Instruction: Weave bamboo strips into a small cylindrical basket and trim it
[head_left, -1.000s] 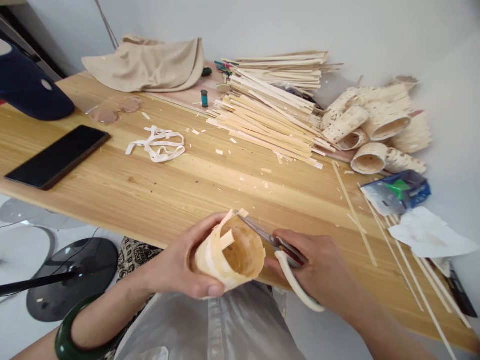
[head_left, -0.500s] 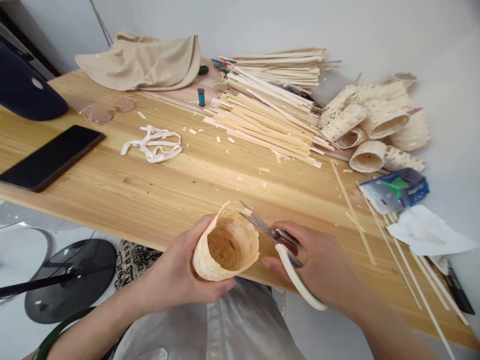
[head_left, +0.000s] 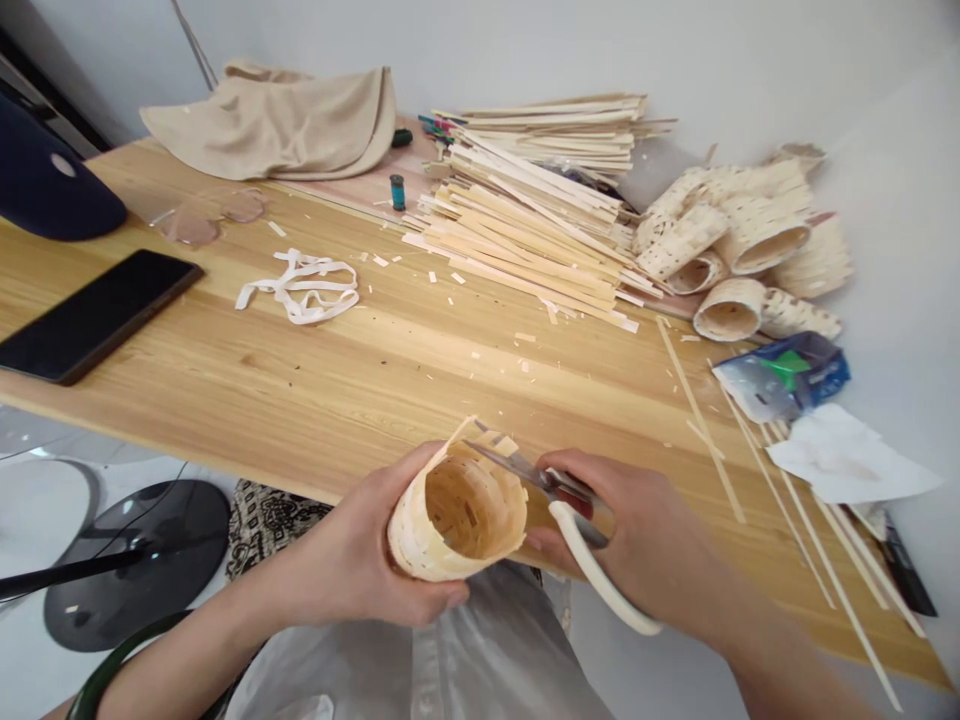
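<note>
My left hand is wrapped round a small woven basket of pale wood strips, its mouth tilted up toward me. Strip ends stick up unevenly along the far rim. Scissors with white handles are in my right hand, fingers closed on the loops. Their slightly parted blades reach over the basket's far right rim, about the strip ends there. Whether the blades touch a strip is hard to make out.
Bundles of wood strips lie at the back, with woven tubes at right. White ribbon, a phone, a teal thread spool and a beige cloth are on the table. Small scraps are scattered about.
The scissors' blades have come in over the basket's far rim, left and slightly down. The basket has shifted a little right and down in my left hand.
</note>
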